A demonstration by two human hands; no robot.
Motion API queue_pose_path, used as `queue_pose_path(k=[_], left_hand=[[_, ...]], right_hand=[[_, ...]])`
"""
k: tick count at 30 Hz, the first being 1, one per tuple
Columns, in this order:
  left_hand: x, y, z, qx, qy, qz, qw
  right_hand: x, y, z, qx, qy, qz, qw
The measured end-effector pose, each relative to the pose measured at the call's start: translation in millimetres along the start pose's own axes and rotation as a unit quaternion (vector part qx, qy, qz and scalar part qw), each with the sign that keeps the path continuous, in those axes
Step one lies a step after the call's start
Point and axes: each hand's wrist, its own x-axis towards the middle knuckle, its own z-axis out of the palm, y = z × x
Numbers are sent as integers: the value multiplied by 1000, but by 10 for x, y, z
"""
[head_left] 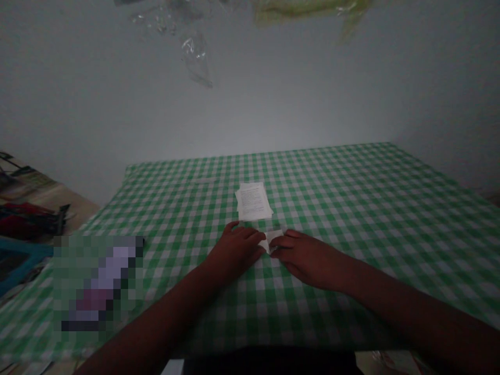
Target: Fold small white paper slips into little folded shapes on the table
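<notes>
Between my two hands a small piece of white paper [275, 235] is bent, with a crease near its middle. My left hand [238, 249] has its fingers closed on the paper's left side. From the other side, my right hand [300, 255] pinches the paper with its fingertips. Both hands rest low over the tablecloth, and they cover part of the sheet. Just beyond them lies a small stack of printed paper sheets [253, 202], its edges not quite lined up.
A green and white checked tablecloth [351, 187] covers the table. At the left lies a blurred-out dark, flat object [105, 281]. Behind the table rises a pale wall [273, 94], with clear plastic [197, 57] hanging at the top. Red and blue items stand left of the table.
</notes>
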Motion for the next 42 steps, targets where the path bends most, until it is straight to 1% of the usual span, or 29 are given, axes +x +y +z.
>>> queue_pose_path(k=[6,8,12,15,20,28,34,42], left_hand=[[-30,116,6,46,-32,-7,998],[-72,155,-6,62,-39,-11,997],[-185,198,-29,81,-43,3,996],[-234,187,-38,84,-52,13,995],[-238,148,-39,77,-63,22,995],[-253,144,-13,76,-60,15,995],[-224,159,-58,61,-73,23,995],[-224,173,-80,54,-72,24,996]], right_hand=[[-12,-9,-27,18,1,7,1000],[-14,-7,-43,27,8,15,1000],[-13,3,-45,26,17,31,999],[-12,8,-19,13,22,32,999],[-9,3,10,-4,29,29,999],[-3,20,-9,17,43,30,998],[-9,51,-1,21,39,40,998],[-5,58,2,25,42,37,998]])
